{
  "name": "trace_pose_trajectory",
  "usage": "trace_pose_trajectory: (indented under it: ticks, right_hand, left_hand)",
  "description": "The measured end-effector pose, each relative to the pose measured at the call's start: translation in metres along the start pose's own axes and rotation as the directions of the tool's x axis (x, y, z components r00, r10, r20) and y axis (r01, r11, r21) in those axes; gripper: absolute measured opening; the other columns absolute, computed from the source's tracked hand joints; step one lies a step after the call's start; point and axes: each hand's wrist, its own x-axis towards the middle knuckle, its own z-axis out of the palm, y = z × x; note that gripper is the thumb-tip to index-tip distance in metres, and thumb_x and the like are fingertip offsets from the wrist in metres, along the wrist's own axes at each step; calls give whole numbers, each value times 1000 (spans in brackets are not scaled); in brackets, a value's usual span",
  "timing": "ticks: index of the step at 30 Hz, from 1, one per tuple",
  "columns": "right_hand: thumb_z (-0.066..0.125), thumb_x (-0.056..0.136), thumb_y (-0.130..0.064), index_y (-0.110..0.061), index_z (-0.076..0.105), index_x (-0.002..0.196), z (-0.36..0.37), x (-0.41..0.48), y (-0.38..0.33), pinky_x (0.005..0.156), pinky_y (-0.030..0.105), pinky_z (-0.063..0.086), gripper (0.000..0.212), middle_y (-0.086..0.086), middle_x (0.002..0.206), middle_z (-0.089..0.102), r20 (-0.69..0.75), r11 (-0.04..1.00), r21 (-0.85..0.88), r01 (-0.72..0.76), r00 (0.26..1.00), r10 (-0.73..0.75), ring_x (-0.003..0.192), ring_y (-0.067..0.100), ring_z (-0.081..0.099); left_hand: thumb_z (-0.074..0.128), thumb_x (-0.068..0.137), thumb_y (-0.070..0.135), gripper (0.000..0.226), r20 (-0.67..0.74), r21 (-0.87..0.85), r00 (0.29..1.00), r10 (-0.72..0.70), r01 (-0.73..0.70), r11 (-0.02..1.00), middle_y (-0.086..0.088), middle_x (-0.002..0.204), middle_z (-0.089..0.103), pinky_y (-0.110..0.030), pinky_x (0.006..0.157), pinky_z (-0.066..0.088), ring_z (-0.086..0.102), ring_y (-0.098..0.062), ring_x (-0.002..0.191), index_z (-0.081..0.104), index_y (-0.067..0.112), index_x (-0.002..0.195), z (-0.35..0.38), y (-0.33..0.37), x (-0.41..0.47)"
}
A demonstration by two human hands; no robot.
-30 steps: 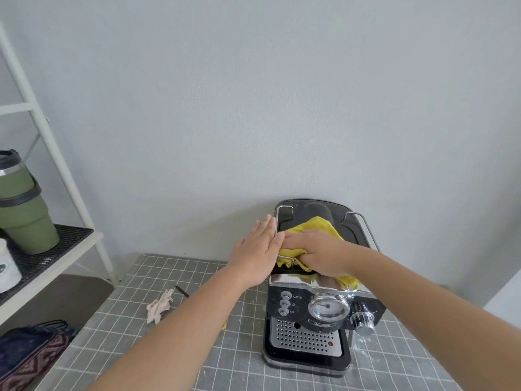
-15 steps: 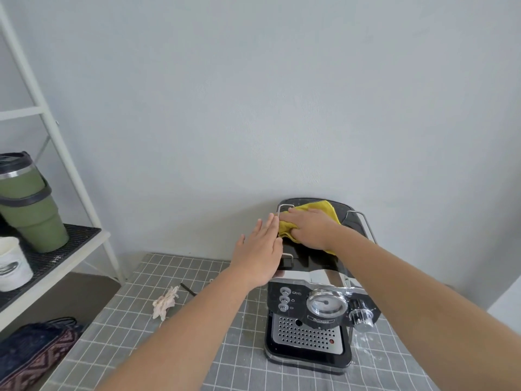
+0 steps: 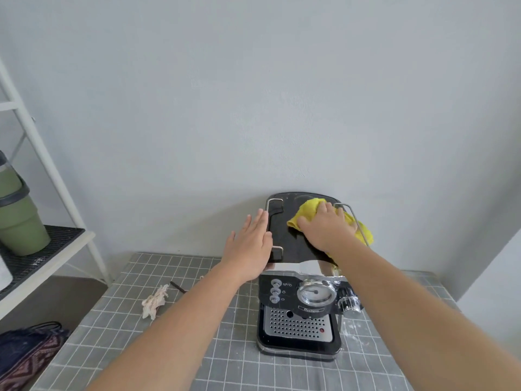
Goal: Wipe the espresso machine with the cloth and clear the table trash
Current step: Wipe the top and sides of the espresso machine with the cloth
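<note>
Two bare hands work at one espresso machine (image 3: 300, 311) standing low and right of centre on a checked grey tablecloth (image 3: 231, 362).

The right hand (image 3: 327, 230) lies palm-down, its fingers bunching the soft yellow cloth (image 3: 306, 211) against the machine's glossy black top, near the rear right corner; cloth spills past the thin wire rail there. The left hand (image 3: 251, 244) is flat, fingers straight and together, pressed against the machine's left side. The front shows three round buttons, one round glass gauge, one ribbed chrome knob and a perforated metal drip grille. One crumpled pale paper scrap (image 3: 154, 300) and one thin dark stick (image 3: 178, 287) lie on the tablecloth at lower left of centre. At far left, one matte green lidded tumbler (image 3: 19, 221) stands on a white rack's black mesh shelf (image 3: 56, 241); its contents are hidden.
</note>
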Motion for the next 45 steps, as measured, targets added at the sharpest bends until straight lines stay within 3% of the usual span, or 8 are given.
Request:
trace_pose_trajectory:
  ticks: [7,14,21,26,30,36,41,45]
  right_hand:
    - [31,92,-51,-4,-4,148,12,-53,-12,110,65,9,81,16,159,-1,35,994,-97,-57,998,61,145,41,-2]
    - [25,91,-54,0,-1,148,-9,-2,-6,113,62,7,83,15,159,-2,72,962,76,-262,964,257,146,36,-1]
    - [26,93,-50,-20,4,150,-1,-14,-1,112,63,7,69,5,161,-4,71,991,-92,95,994,-89,147,31,-3]
    - [30,96,-25,-33,19,147,-7,-49,-5,118,51,-5,53,-12,159,8,259,813,-127,568,810,-526,148,12,-1]
    - [37,93,-21,-33,29,144,-18,-25,11,120,46,-3,54,-14,157,18,294,854,35,519,811,-505,147,8,3]
    - [29,94,-35,-32,18,148,-2,14,-14,118,53,7,55,-9,160,5,148,936,-135,325,941,-305,148,17,-3]
    - [23,97,-32,-26,7,150,1,-17,-23,119,51,3,56,-6,161,2,195,868,-253,429,901,-388,148,17,-4]
    - [27,98,-30,-33,14,149,-1,-59,4,120,44,0,52,-13,159,7,167,871,-95,483,870,-464,148,12,-4]
  left_hand:
    - [14,101,26,53,-6,-24,1000,13,-13,1000,10,161,-6,-46,121,9,-6,-11,149,-5,26,151,3,-2,3]
    - [14,101,26,54,16,-9,1000,16,-16,1000,9,161,-6,-45,121,9,-7,-11,149,-6,25,151,2,0,3]
    - [17,103,29,53,47,-98,998,35,-30,995,11,160,-6,-43,122,6,-7,-9,148,-2,25,152,-1,-3,8]
    - [20,104,32,49,146,-324,987,71,-21,946,16,159,-3,-34,120,-4,-7,-7,148,12,27,152,-24,-8,18]
    - [24,103,32,49,154,-190,981,114,-83,978,17,159,-3,-37,119,-2,-7,-7,147,15,28,151,-28,-10,18]
    - [22,103,27,50,105,-52,984,144,-140,989,14,160,-2,-40,122,8,-4,-8,148,9,25,152,-14,-9,12]
    - [20,103,28,49,75,-25,988,137,-136,990,16,159,2,-45,122,8,-1,-8,148,11,29,151,-11,-11,16]
    - [19,103,28,49,77,-65,988,132,-127,990,18,159,2,-44,122,7,-1,-7,148,12,31,151,-11,-14,18]
